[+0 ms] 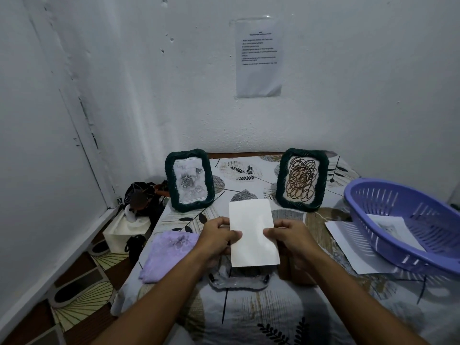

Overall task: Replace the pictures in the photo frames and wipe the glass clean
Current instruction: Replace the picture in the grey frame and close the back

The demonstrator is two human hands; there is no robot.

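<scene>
Two dark green rope-textured frames: far-left frame [189, 180] filled with a grey rose drawing, far-right frame [302, 179] with brown looping scribbles. Plain white card [252, 234] centre. Lilac cloth [168, 253] near left. Purple slotted basket [408, 220] right. Tablecloth [249, 314] printed grey with black and tan leaves.

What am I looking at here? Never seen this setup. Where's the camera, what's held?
No machine: one wide camera worn on a person's head looks down at their bare hands. The left hand and right hand each pinch a side edge of a blank white card above the patterned tablecloth. Behind stand two green frames, one with a rose picture, one with a scribble picture. A purple cloth lies left; a purple basket sits right, over loose paper sheets.
</scene>
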